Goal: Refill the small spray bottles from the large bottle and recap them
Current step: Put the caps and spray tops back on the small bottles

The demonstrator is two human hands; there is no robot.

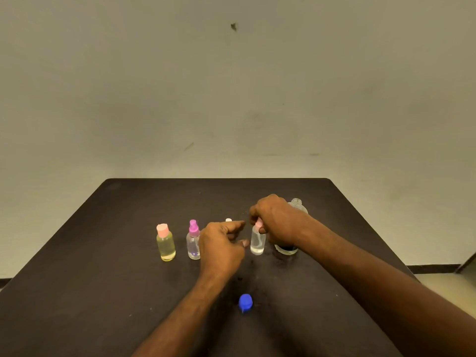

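Right grip pinching pink cap (left grip loosely curled alongside)

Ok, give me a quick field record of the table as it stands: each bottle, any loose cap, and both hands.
yellow-liquid bottle: upright, pink cap on, far left of the row
purple-pump spray bottle: upright, capped
clear small bottle: upright, pink cap at its neck
right hand: grip closed on that pink cap
left hand: open beside the clear small bottle, holding nothing
large bottle: behind the right hand, mouth uncapped
blue cap: loose on the table, nearest the camera
small white item: behind the left hand, unclear
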